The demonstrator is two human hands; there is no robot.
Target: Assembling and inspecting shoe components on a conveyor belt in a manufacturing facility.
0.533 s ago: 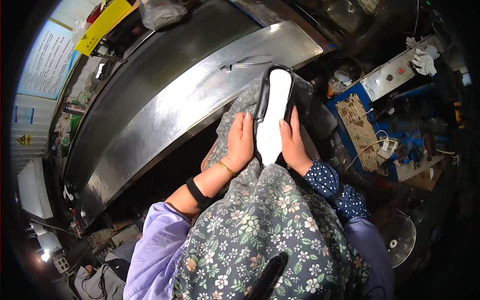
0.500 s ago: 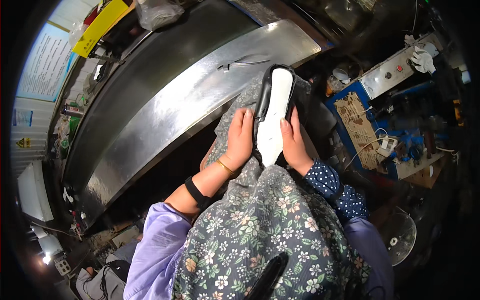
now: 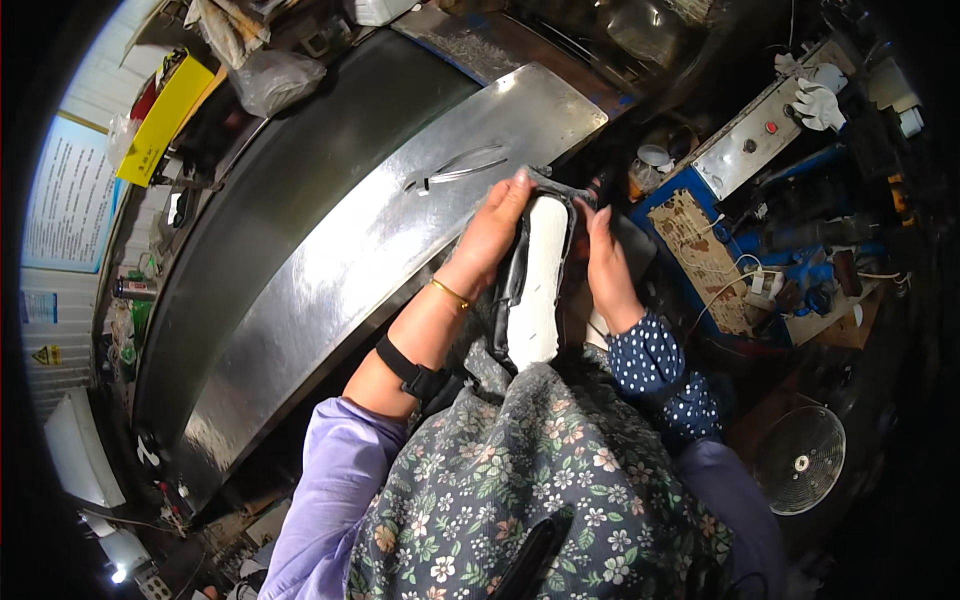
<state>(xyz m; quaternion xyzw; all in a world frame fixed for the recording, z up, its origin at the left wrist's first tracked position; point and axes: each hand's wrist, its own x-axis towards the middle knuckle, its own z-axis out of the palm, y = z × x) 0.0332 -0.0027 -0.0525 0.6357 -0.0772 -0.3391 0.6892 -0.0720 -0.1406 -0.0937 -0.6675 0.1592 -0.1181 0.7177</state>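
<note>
It is a cramped, dim workshop. A long curved steel cover [image 3: 330, 270] of a big machine runs slantwise through the room, shining where the light falls on it, with a darker metal band [image 3: 290, 170] beside it. Along the left wall hang a pale printed notice [image 3: 62, 195] and a yellow sign [image 3: 165, 118]; a crumpled plastic bag [image 3: 275, 78] lies near them. To the right stands a blue frame [image 3: 690, 190] with a grey control box [image 3: 755, 140], white gloves [image 3: 815, 95] on top and loose cables. A small round fan [image 3: 800, 462] sits low at the right.
</note>
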